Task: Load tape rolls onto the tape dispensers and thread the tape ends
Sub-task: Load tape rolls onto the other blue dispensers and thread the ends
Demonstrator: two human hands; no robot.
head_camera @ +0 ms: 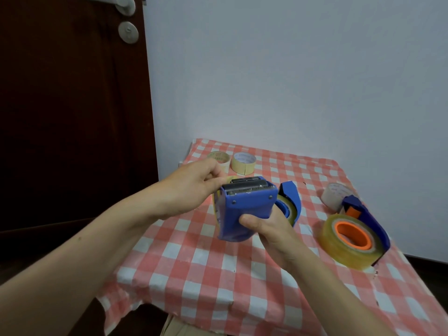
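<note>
The right hand [266, 229] carries the load: its fingers wrap the lower body of the blue dispenser [247, 212] from underneath, the thumb laid across the near face, so this grip is closed on the tool and holds it off the worktop [218, 275]. The left hand [191, 190] comes in from 9 o'clock. Its fingers are curled and pinch at the dispenser's upper left corner, just beside the toothed cutter bar [244, 186]. Whether a tape end lies between those fingertips is hidden.

A yellowish tape roll [215, 212] shows as a thin edge along the dispenser's left flank, so the roll looks already seated. I judge the step in hand to be threading: drawing the free end up toward the cutter.

The next move seems to call for the right hand to keep the body steady while the left finds the loose end and leads it flat under the roller to the teeth, without letting it stick back on the roll.

On the worktop, touching or just behind the right hand at 3 o'clock, lies a second dispenser [291, 192] with a clear roll. Well apart at 4 o'clock sits a third dispenser [368, 219] bearing a roll on an orange hub [351, 235], with a whitish loose roll [333, 195] beyond it. At 12 o'clock stand two spare rolls [243, 163].
</note>
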